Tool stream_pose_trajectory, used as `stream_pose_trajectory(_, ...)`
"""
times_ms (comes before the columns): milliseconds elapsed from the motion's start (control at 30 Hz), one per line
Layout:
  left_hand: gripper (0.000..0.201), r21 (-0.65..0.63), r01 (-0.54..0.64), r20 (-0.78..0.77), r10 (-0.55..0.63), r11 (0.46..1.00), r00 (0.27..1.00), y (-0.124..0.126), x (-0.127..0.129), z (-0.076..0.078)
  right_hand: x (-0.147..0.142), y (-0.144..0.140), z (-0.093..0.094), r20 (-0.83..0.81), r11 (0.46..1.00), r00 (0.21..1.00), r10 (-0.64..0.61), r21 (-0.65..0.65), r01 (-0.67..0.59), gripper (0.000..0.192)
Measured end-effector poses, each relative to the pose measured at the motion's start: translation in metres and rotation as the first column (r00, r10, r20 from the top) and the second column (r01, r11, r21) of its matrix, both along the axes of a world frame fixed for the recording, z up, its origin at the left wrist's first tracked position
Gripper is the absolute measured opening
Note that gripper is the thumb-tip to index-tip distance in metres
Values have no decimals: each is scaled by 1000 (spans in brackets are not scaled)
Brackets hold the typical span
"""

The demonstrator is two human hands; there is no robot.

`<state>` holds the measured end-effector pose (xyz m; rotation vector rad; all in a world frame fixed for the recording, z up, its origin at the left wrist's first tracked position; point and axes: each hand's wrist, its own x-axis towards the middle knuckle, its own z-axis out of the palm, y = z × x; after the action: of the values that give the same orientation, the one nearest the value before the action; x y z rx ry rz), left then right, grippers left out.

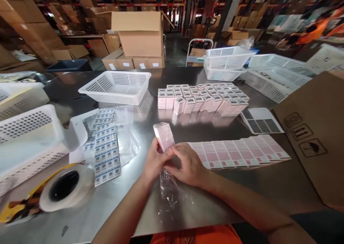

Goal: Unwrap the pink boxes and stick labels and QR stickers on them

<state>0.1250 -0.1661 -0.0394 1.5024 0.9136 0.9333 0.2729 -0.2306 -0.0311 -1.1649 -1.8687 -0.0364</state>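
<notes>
Both hands meet over the steel worktop point(236, 197) just in front of the row of flat pink cartons point(239, 153). The left hand point(155, 162) and the right hand point(188, 168) have their fingers closed on the lower end of a small pink box point(163, 136) in a clear plastic bag point(169, 190). The box's long axis tilts up and away, top leaning slightly left, toward the block of upright pink boxes point(204, 98) beyond the cartons. The bag's loose end trails down toward the person
</notes>
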Motion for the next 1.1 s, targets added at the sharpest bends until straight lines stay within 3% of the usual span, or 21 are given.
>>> stream_pose_trajectory(67,58,76,-49,-107,56,996,993,4,-6,4,4,-8,5,-98,996,994,52,83,-44,41)
stream_pose_trajectory(133,45,181,-58,-224,98,982,970,8,-14,11,18,-13,13,-177,995,984,-34,88,50,53)
stream_pose_trajectory(233,45,426,29,-444,181,904,877,7,-22,18,37,-19,22,-221,988,974,-40,-154,5,79)
stream_pose_trajectory(333,54,615,169,-516,231,770,825,5,-28,21,39,-21,19,-311,910,950,29,-384,-154,65)
stream_pose_trajectory(367,60,610,184,-487,181,771,854,5,-31,21,38,-20,16,-355,898,935,25,-403,-177,55)
stream_pose_trajectory(467,87,399,220,-303,-98,890,948,12,-42,22,34,-19,8,-486,890,874,-21,-407,-205,40)
stream_pose_trajectory(533,91,198,227,-163,-196,954,967,19,-48,22,32,-19,5,-547,888,837,-26,-397,-232,32)
stream_pose_trajectory(600,74,38,191,-92,-187,981,978,23,-49,20,30,-19,1,-576,885,817,-21,-391,-253,27)
stream_pose_trajectory(700,46,-59,128,-50,-131,990,990,24,-41,16,28,-16,-3,-609,870,790,-64,-422,-255,16)
stream_pose_trajectory(800,56,-58,69,23,-67,996,997,19,-32,13,29,-13,-5,-636,882,767,-82,-405,-242,12)
stream_pose_trajectory(867,63,-65,13,101,-6,998,995,17,-28,15,32,-12,-3,-601,928,799,-9,-302,-217,13)
stream_pose_trajectory(933,54,-131,-36,175,59,991,983,17,-25,17,35,-12,4,-486,955,860,157,-146,-257,15)
stream_pose_trajectory(1000,50,-258,-62,218,121,964,968,18,-24,20,38,-13,13,-353,909,857,376,-41,-416,14)
stream_pose_trajectory(1100,57,-415,-47,221,151,909,963,19,-20,23,40,-14,24,-329,771,740,587,-53,-635,13)
